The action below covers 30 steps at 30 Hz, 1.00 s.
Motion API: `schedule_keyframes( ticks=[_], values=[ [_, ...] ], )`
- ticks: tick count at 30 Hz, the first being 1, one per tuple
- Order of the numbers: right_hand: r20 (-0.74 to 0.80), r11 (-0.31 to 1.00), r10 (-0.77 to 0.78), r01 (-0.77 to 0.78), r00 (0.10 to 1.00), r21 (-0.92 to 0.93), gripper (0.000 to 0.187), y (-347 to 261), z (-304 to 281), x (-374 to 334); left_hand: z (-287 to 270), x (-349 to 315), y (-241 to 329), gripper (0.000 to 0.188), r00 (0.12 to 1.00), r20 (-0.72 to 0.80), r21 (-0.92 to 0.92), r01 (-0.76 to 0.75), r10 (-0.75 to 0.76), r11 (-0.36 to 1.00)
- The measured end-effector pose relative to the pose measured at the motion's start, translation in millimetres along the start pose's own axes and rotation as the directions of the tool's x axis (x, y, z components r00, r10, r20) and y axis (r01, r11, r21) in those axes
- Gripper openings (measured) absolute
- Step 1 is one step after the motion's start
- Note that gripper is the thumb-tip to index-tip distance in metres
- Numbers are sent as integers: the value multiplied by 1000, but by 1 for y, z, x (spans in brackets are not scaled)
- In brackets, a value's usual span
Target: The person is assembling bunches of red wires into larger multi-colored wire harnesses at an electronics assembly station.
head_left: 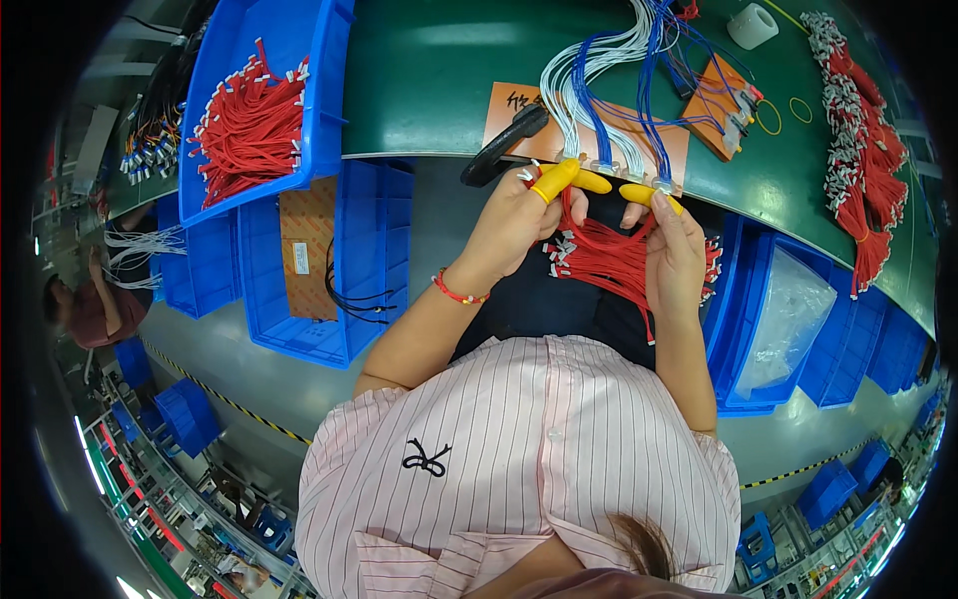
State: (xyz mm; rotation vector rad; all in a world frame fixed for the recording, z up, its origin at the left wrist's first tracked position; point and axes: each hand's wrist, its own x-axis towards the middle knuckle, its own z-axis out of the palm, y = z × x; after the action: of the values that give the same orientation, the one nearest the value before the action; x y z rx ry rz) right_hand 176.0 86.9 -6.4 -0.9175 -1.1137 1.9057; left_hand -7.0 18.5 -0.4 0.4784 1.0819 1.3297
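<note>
My left hand (519, 215) is closed in a pinch at the table's front edge, yellow covers on its thumb and finger. A red cable (599, 236) runs from it to my right hand (677, 245), also closed on the cable and wearing a yellow fingertip cover. White connector ends poke out beside the left fingers. Below, a bundle of red cables (611, 272) with white connectors rests across my lap. Just beyond the fingertips, white cables (559, 90) and blue cables (651, 110) end in connectors along an orange board (502, 103).
A blue bin (334, 95) of red cables stands on the green table (429, 80) at left. A black loop-shaped object (504, 146) overhangs the edge. More red cables (858, 150), a white roll (752, 27) and an orange block (711, 112) lie right. Blue crates (374, 270) stand below.
</note>
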Motion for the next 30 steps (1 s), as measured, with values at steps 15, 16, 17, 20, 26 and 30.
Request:
schedule_keyframes(
  ticks=[15, 16, 17, 20, 26, 30],
  values=[
    [150, 964, 34, 7, 988, -266, 27, 3, -6, -11, -30, -36, 16, 36, 923, 24, -136, -377, 384, 916],
    [181, 895, 1, 80, 983, -439, 24, 7, -7, -7, -36, -42, 25, 40, 914, 100, -210, -366, 392, 907],
    [216, 789, -27, 153, 976, -594, 22, 8, -7, -3, -39, -47, 32, 43, 900, 59, -91, -426, 432, 900],
    [312, 403, -141, 342, 940, -849, 17, 25, -12, 6, -42, -53, 37, 28, 840, -7, 151, -535, 542, 831],
    [296, 429, -97, 308, 950, -849, 16, 25, -12, 10, -31, -41, 21, 23, 978, -19, 637, -149, 209, 756],
    [215, 738, -88, 209, 973, -642, 16, 15, -4, 3, -19, -26, -1, 27, 1000, 0, 674, -6, 8, 739]
  ],
)
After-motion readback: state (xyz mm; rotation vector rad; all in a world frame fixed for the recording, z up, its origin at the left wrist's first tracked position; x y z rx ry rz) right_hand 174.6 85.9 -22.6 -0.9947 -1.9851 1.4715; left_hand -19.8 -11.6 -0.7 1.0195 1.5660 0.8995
